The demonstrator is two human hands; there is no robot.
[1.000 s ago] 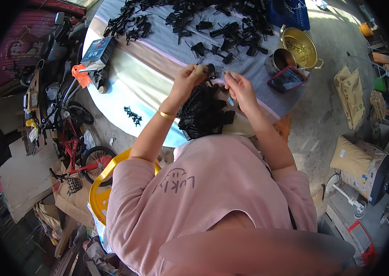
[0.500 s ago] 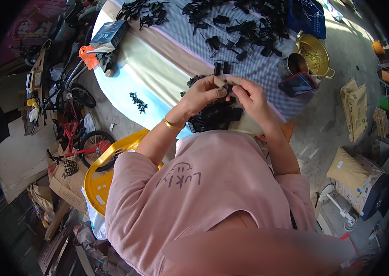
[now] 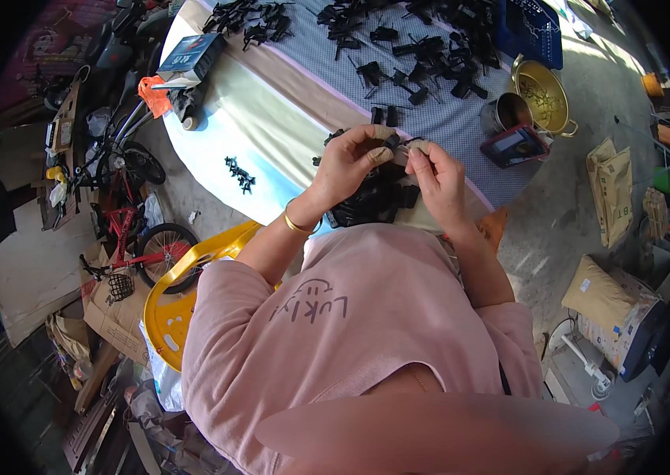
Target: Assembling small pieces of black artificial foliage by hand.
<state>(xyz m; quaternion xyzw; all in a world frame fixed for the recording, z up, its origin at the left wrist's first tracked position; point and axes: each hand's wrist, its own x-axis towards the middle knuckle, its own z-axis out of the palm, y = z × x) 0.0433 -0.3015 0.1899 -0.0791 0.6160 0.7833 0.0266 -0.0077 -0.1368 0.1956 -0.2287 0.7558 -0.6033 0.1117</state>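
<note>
Above the table's near edge, my left hand (image 3: 348, 162) pinches a small black plastic part (image 3: 392, 142) between thumb and fingers. Close by on its right, my right hand (image 3: 436, 172) has thumb and forefinger pressed together at a thin, light-coloured piece too small to name. Pale coverings show on some fingertips of both hands. Beneath them, close to my body, lies a pile of black plastic parts (image 3: 370, 202), partly hidden by the hands. Two black blocks (image 3: 385, 115) sit just beyond my fingers.
Heaps of black parts (image 3: 430, 59) cover the far table. A small black cluster (image 3: 240, 175) lies left. A blue box (image 3: 192, 59) stands far left. At right are a yellow colander (image 3: 560, 103), a metal pot (image 3: 497, 119), a phone (image 3: 515, 146) and a blue basket (image 3: 537, 36).
My hands have turned and drawn slightly apart; the black part now shows at my left fingertips. My right hand has shifted a little down and right.
</note>
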